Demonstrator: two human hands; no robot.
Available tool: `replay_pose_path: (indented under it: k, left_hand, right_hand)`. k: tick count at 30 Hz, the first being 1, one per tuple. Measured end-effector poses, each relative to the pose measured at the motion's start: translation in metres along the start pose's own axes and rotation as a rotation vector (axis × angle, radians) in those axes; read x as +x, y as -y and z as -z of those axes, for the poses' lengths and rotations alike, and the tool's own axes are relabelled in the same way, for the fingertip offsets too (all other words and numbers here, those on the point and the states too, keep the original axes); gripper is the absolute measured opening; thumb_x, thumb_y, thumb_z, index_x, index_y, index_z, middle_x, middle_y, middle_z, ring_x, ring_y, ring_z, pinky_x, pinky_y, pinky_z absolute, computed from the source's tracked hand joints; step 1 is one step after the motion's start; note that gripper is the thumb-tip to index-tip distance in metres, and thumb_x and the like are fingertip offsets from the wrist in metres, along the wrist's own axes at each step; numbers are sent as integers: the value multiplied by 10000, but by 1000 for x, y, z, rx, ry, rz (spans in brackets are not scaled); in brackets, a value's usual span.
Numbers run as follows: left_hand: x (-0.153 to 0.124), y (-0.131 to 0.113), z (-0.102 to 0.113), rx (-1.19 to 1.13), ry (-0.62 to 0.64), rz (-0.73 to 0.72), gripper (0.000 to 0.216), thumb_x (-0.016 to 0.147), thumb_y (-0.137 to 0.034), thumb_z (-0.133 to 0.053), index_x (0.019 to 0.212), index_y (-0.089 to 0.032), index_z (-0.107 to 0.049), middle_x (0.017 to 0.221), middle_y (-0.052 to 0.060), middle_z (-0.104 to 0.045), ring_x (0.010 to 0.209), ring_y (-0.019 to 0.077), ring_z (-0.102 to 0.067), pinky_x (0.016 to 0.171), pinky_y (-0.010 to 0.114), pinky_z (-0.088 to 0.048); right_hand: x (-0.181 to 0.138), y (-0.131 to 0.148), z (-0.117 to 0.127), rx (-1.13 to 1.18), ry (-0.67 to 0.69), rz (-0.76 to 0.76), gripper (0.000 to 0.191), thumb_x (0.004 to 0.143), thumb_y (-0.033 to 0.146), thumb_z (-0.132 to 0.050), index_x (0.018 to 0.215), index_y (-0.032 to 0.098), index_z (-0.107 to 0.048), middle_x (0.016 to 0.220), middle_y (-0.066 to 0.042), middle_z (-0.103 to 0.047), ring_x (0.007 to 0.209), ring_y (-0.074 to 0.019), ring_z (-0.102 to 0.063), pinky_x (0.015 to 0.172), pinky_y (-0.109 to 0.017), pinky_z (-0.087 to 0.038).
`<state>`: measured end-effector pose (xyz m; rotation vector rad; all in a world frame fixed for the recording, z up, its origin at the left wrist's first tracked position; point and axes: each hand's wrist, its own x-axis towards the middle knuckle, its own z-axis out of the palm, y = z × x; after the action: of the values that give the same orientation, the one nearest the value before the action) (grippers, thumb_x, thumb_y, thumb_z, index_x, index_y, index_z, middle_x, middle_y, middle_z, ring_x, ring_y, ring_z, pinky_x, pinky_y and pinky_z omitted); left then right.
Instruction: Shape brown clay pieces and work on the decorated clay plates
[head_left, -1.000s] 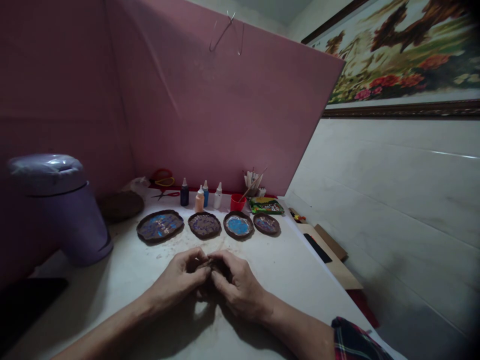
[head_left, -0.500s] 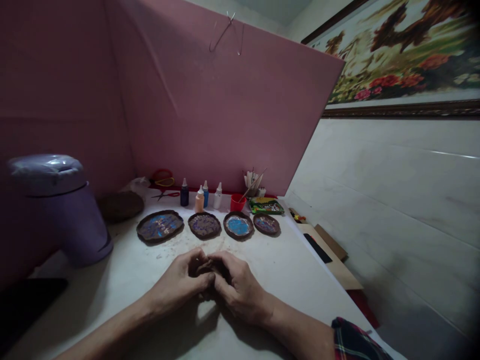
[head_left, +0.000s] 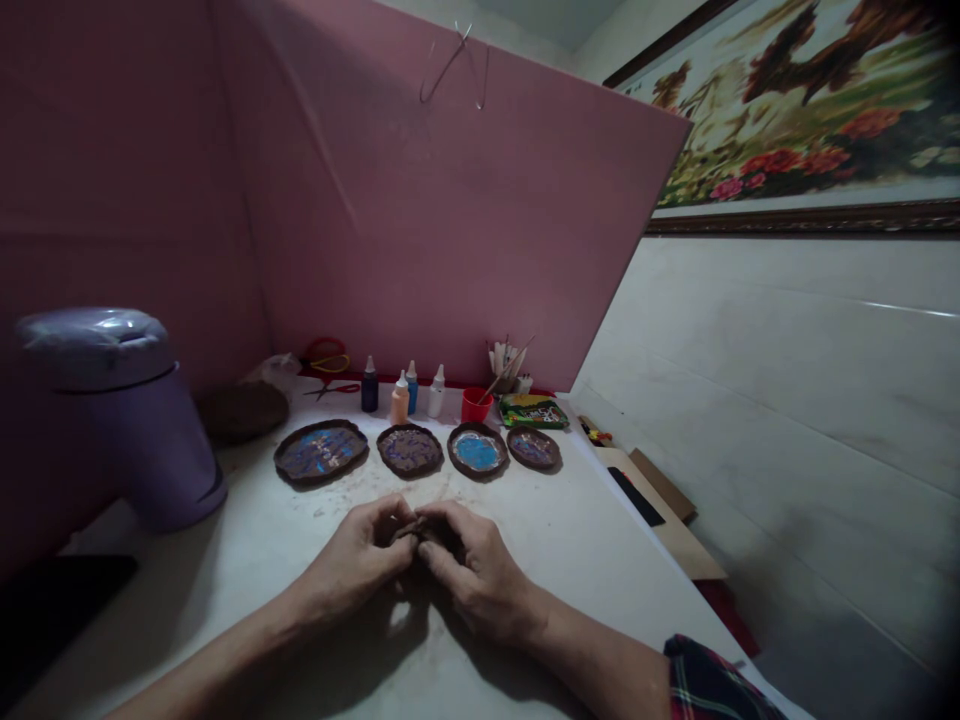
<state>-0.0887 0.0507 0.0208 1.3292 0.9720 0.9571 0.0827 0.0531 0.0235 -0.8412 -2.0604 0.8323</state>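
Note:
Between my two hands, just above the white tabletop (head_left: 600,600), is a lump of brown clay (head_left: 421,530), mostly hidden by the fingers. My left hand (head_left: 358,555) is closed on its left side, with thumb and fingertips pinching it. My right hand (head_left: 476,565) grips the other side, its thumb near the left thumb. Beyond the hands lie painted clay dishes in a row: a large blue-streaked dish (head_left: 321,453), a purple-flecked dish (head_left: 409,451), a blue-centred dish (head_left: 478,451) and a small dish (head_left: 533,448).
Behind the dishes stand several paint bottles (head_left: 400,400), a red cup (head_left: 475,405) with a brush, a green packet (head_left: 534,411) and scissors (head_left: 334,388). A purple bin (head_left: 154,430) and a brown clay slab (head_left: 244,410) are at the left. A pink board (head_left: 450,220) rises behind.
My thumbs have shifted on the clay: the left thumb has drawn back slightly and the right thumb has lifted a little. The table items look unmoved.

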Motion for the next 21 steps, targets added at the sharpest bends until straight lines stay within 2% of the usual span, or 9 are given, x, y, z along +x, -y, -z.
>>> replay_pose_path:
  k: [7,14,21]
  left_hand:
    - [0,0,1,-21,29,-6,139,758,-243,-619,767,-162,-506,647,-25,-584,554,130,-573,527,261,-483]
    - [-2,-1,1,-51,51,-6,222,748,-330,-650,733,-166,-502,610,-19,-585,531,138,-574,509,262,-480]
    - [-1,0,2,-48,49,0,221,755,-349,-639,751,-164,-519,628,-13,-595,544,143,-581,515,264,-484]
  right_hand:
    - [1,-1,-1,44,-6,-24,273,839,101,-498,1091,177,-569,972,-39,-639,887,-150,-595,801,-257,-460]
    - [0,-1,0,2,-7,-15,295,822,111,-532,1106,179,-574,1006,-46,-632,909,-159,-585,824,-267,-452]
    - [2,1,1,84,-15,-65,242,842,141,-531,1075,173,-587,959,-33,-648,872,-151,-593,788,-259,-462]
